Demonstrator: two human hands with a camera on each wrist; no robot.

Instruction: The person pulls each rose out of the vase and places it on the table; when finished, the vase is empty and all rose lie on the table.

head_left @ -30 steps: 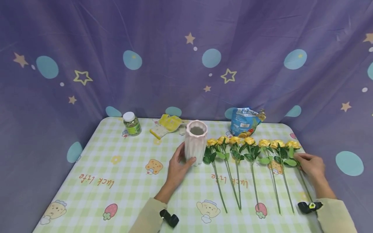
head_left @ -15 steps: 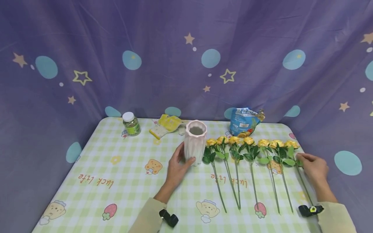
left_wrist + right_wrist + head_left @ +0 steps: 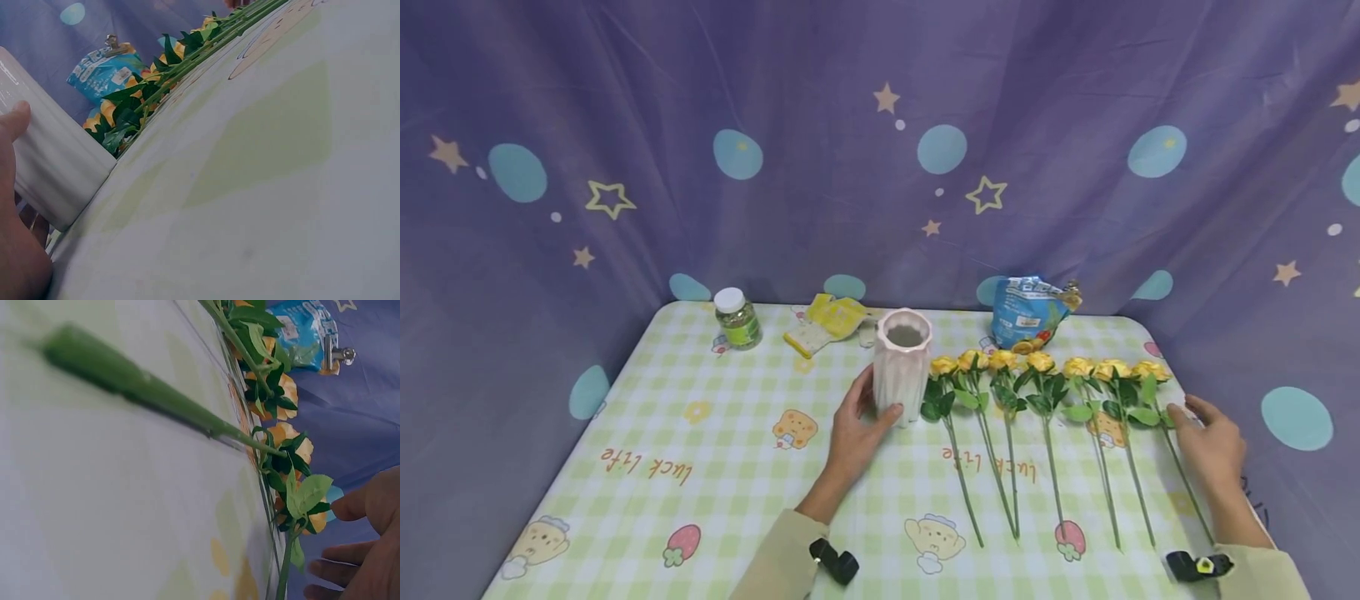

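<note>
A pale pink-and-white fluted vase (image 3: 902,375) stands upright on the table, its open mouth facing up. My left hand (image 3: 859,425) grips its lower side, the thumb across the front; the left wrist view shows the thumb on the white vase wall (image 3: 56,144). Several yellow artificial roses (image 3: 1041,362) lie in a row to the right of the vase, blooms away from me. At the rightmost rose (image 3: 1150,372), my right hand (image 3: 1210,442) hovers beside the stem. In the right wrist view its thumb and fingers are spread apart, with nothing held.
A blue pouch (image 3: 1026,317) with a metal clip stands behind the roses. At the back left are a white-lidded jar (image 3: 739,321) and a yellow-and-white cloth item (image 3: 827,323). A checked cloth (image 3: 730,500) covers the table; purple curtains surround it.
My right hand has let go of the rightmost rose and moved slightly right and toward me. My left hand stays on the vase, and the roses lie in place.
</note>
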